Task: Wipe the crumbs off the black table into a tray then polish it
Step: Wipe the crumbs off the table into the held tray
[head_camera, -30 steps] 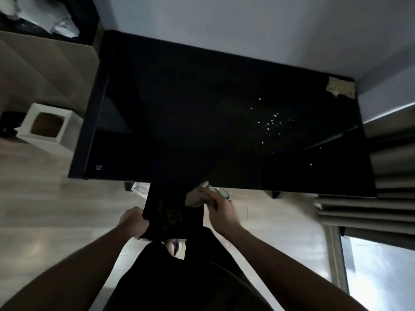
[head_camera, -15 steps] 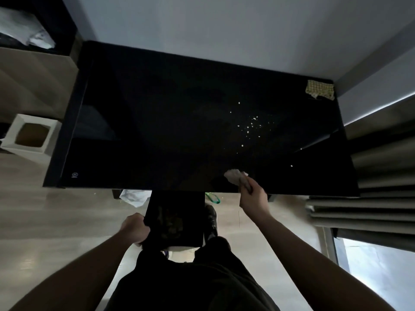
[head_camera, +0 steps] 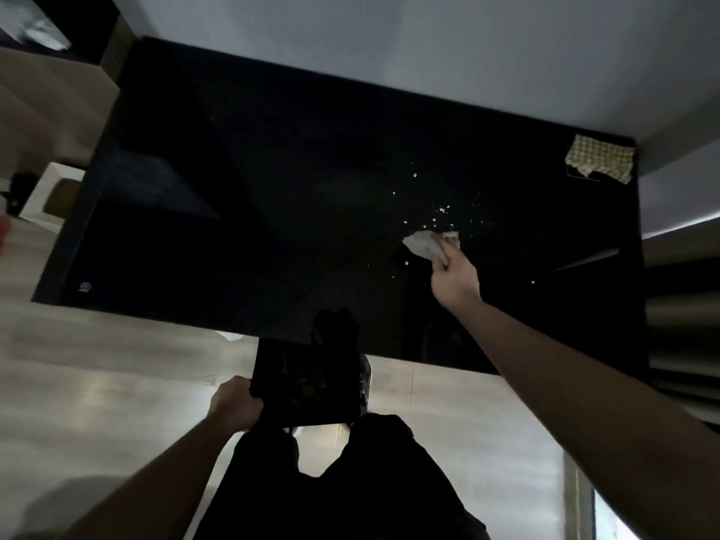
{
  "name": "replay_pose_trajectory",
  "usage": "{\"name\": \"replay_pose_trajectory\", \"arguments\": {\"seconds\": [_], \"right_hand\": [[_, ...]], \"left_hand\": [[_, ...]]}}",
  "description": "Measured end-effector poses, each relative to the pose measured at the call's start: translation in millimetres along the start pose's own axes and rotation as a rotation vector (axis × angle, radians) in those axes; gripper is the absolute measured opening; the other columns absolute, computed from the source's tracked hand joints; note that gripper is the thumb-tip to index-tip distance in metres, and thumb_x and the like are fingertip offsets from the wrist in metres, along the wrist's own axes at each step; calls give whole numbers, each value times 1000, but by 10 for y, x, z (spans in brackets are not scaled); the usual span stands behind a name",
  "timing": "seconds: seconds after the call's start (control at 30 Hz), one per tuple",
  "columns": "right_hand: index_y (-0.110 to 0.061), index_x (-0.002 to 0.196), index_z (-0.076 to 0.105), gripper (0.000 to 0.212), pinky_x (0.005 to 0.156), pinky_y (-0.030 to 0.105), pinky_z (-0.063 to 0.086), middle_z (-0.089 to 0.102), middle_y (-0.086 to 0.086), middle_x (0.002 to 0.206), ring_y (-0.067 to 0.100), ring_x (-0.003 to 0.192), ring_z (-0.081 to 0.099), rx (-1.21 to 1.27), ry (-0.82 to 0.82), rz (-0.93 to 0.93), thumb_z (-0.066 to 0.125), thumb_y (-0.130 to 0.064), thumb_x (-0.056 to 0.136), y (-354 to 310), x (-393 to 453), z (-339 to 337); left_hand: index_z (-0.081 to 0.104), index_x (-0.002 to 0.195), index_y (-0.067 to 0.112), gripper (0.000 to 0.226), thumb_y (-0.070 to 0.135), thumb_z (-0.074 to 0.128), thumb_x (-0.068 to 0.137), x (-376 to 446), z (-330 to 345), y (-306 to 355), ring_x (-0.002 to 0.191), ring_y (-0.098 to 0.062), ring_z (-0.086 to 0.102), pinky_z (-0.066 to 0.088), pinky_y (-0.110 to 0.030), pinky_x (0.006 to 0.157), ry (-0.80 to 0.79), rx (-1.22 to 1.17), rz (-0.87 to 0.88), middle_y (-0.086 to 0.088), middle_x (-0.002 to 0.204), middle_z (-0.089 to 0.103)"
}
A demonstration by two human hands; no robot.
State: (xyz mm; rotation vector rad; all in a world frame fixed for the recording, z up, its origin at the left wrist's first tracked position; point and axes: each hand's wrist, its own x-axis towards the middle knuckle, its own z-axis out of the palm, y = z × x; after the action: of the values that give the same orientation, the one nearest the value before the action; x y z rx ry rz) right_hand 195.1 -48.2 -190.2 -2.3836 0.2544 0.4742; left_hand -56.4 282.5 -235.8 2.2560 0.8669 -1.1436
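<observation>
The black table (head_camera: pixel 272 212) fills the middle of the view. White crumbs (head_camera: pixel 442 209) lie scattered on its right half. My right hand (head_camera: pixel 456 280) is stretched over the table, shut on a crumpled white tissue (head_camera: pixel 426 243) that sits at the near edge of the crumbs. My left hand (head_camera: pixel 233 407) grips the left side of a black tray (head_camera: pixel 307 383), held level just below the table's near edge, with dark bits in it.
A yellow checked cloth (head_camera: pixel 600 162) lies on the far right corner of the table. A white open box (head_camera: pixel 54 196) stands on the floor at the left. Walls run behind and to the right. My dark-clothed legs are below the tray.
My right hand has moved with the tissue from the tray, past the table's near edge, forward onto the table up to the crumbs. The left hand keeps hold of the tray.
</observation>
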Motion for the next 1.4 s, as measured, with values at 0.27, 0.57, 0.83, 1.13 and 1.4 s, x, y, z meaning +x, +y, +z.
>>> {"name": "replay_pose_trajectory", "arguments": {"seconds": [0.27, 0.57, 0.83, 1.13, 1.4], "right_hand": [[-33, 155, 39, 66, 125, 58, 19, 17, 3, 172, 36, 158, 12, -318, -67, -282, 52, -11, 94, 65, -326, 889], [-32, 145, 58, 49, 122, 38, 34, 45, -15, 159, 5, 152, 32, -79, -450, -434, 45, -9, 103, 203, -1466, 921], [-40, 142, 59, 64, 111, 24, 45, 60, -16, 146, 5, 136, 55, 223, -83, -184, 53, 4, 96, 554, -1324, 129], [-33, 150, 50, 56, 106, 45, 47, 56, 9, 151, 40, 131, 57, -60, 325, 176, 48, -12, 98, 1573, -102, -1133], [-31, 151, 46, 65, 110, 57, 39, 21, 10, 170, 43, 148, 33, -223, 207, 91, 52, -4, 92, 1531, -359, -499]], "left_hand": [[64, 68, 14, 9, 16, 55, 68, -51, 252, 244, 72, -27, 70, 54, -30, 63, -2, -26, 2, -3, 64, 67], [60, 76, 17, 5, 20, 60, 71, -101, 334, 441, 84, -28, 66, 44, -28, 65, -31, 21, 32, -3, 78, 64], [59, 78, 18, 5, 18, 61, 73, -102, 402, 586, 88, -28, 69, 45, -29, 66, -19, 36, 77, -3, 77, 65], [67, 81, 14, 15, 18, 58, 70, -49, 465, 640, 73, -25, 66, 50, -28, 65, 19, 51, 70, -5, 76, 71], [69, 85, 11, 22, 19, 59, 68, -48, 481, 578, 79, -26, 69, 46, -27, 61, 7, 57, 33, -5, 81, 71]]}}
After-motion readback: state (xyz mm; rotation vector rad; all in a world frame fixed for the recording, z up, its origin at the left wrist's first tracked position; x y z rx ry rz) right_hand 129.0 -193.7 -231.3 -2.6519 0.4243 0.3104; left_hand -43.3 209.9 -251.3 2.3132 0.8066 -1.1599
